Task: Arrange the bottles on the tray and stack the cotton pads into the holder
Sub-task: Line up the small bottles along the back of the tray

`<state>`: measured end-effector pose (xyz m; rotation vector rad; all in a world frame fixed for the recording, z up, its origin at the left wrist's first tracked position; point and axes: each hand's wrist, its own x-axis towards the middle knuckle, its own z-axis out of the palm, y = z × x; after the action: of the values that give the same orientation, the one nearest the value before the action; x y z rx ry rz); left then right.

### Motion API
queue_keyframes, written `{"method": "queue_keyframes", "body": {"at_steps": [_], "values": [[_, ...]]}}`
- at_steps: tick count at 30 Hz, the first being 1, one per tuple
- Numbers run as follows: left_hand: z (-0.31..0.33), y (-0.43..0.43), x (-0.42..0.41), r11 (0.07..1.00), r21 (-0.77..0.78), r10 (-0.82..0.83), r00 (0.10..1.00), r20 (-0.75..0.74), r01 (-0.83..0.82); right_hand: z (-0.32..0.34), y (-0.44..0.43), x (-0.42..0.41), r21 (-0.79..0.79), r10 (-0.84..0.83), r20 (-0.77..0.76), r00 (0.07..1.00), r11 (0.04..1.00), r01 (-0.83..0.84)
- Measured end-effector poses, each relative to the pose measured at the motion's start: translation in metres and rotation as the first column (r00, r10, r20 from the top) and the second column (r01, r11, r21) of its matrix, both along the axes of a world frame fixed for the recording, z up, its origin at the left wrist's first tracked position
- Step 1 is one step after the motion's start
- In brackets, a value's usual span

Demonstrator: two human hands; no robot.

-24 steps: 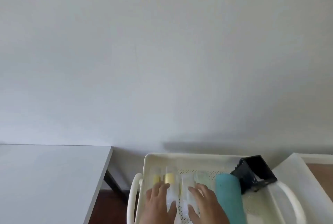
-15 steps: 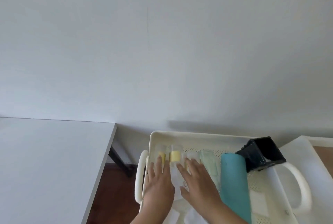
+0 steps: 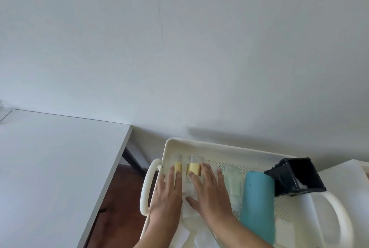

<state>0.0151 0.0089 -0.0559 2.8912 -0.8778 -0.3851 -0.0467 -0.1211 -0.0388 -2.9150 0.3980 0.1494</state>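
Four bottles at least are seen lying on their sides in the cream perforated plastic tray [image 3: 219, 146]: two small clear bottles with yellow bands [image 3: 194, 168] at its left end, a pale green clear bottle [image 3: 231, 176], and a tall teal cylindrical bottle [image 3: 257, 203]. The left hand [image 3: 167, 193] and right hand [image 3: 209, 192] are laid flat side by side on the small bottles, fingers straight, with nothing gripped. The small bottles are judged light, hard and smooth, and apt to roll; each would best be taken round its body between thumb and fingers. Thin white cotton pads [image 3: 187, 213], soft and easily creased, are strewn on the tray floor beneath the hands. The black square holder [image 3: 297, 176] is tipped on its side at the tray's right end. A little white shows within it, but whether this is pads cannot be told.
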Motion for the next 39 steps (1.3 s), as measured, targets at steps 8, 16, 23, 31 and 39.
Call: {"method": "queue_keyframes", "body": {"at_steps": [8, 16, 23, 31, 39], "values": [[0.008, -0.003, -0.009, 0.993, -0.028, 0.112, 0.993, -0.025, -0.112, -0.001, 0.004, 0.003, -0.022, -0.017, 0.068, 0.998, 1.0, 0.019], [0.024, -0.008, -0.004, 0.971, -0.189, 0.15, 0.989, -0.012, -0.15, 0.007, 0.004, 0.008, 0.0, -0.061, 0.05, 0.997, 0.998, 0.061], [0.045, -0.014, 0.005, 0.945, -0.28, 0.169, 0.985, -0.014, -0.166, 0.011, 0.003, 0.018, 0.012, -0.12, 0.075, 0.99, 0.993, 0.12], [0.077, -0.029, 0.031, 0.91, -0.376, 0.195, 0.981, 0.016, -0.174, 0.03, -0.01, 0.026, 0.274, -0.167, 0.19, 0.968, 0.955, 0.111], [0.09, -0.04, 0.076, 0.943, -0.329, 0.051, 0.998, -0.028, -0.057, 0.047, -0.034, 0.057, 0.373, -0.093, 0.283, 0.954, 0.928, -0.02]]}}
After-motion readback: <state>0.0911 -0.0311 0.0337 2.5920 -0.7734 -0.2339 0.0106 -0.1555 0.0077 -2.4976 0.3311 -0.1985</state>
